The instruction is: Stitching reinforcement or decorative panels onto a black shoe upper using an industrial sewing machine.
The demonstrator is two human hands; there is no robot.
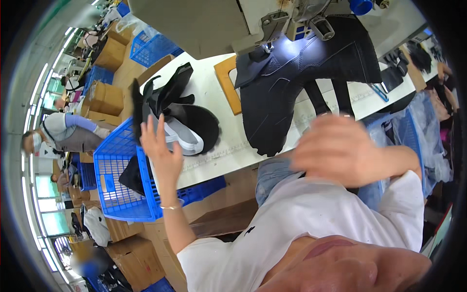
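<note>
A large black boot-upper piece (pixel 272 104) with curved stitch lines lies under the head of a sewing machine (pixel 296 24), lit by its lamp. My right hand (pixel 335 148) is in front of the table's near edge, close to two black straps (pixel 340 97) that hang from the piece. Motion smears its fingers, so I cannot see whether they hold anything. My left hand (pixel 163 155) is raised with fingers spread, holding nothing. It overlaps in view the near side of black and grey shoe uppers (pixel 194 129) on the table's left end.
A blue plastic crate (pixel 124 177) with a black piece inside stands left of the white table (pixel 221 160). Blue tweezers (pixel 379 92) lie on the right. Plastic-lined blue crates (pixel 413 131) stand beyond. At far left, a masked person (pixel 73 131) is beside cardboard boxes (pixel 104 100).
</note>
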